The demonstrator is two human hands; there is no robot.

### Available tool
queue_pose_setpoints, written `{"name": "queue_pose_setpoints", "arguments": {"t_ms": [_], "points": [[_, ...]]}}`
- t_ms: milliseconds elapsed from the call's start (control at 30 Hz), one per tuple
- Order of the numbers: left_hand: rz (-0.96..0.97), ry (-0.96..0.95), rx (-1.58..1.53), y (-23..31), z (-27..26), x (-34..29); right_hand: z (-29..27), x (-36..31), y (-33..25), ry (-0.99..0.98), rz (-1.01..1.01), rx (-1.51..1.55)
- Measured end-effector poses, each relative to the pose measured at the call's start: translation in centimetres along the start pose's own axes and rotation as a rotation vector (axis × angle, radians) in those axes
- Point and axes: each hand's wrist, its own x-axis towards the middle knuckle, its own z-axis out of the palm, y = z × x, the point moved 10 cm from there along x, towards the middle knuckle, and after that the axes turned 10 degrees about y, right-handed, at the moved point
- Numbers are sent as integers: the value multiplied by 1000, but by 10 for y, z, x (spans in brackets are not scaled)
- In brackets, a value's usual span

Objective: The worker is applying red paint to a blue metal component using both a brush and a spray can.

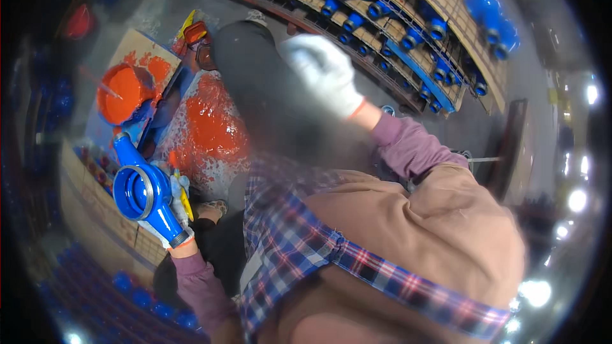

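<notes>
My left hand [167, 230], in a white glove with an orange cuff, grips a blue water meter body [163, 186] by one of its pipe ends. The body has a wide round opening with a bare metal rim, and a pipe stub at each end. Close beside it, a yellow-and-orange thing [185, 202] shows only in part; its kind is unclear. My right hand [322, 73], also in a white glove, is raised above my dark-trousered knee. Motion smears its fingers, so their grip is hard to read.
A round tub of orange paint [121, 92] sits on a splattered board [167, 57] to the left. Orange paint coats a sheet [213, 114] beside my leg. Racks [382, 32] holding several blue bodies run along the far side. A yellow-and-red container [193, 30] stands past the sheet.
</notes>
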Motion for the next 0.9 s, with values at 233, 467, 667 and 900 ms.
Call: {"name": "queue_pose_setpoints", "arguments": {"t_ms": [233, 467, 667, 900], "points": [[32, -3, 43, -5, 8, 4, 2, -102, 145, -715, -187, -721], [-11, 35, 39, -14, -1, 11, 2, -121, 149, -648, -319, -633], [-210, 184, -170, -23, -11, 13, -50, -90, 119, -767, 113, -590], [146, 74, 280, 2, 12, 7, -75, -222, 144, -1564, 530, -662]]}}
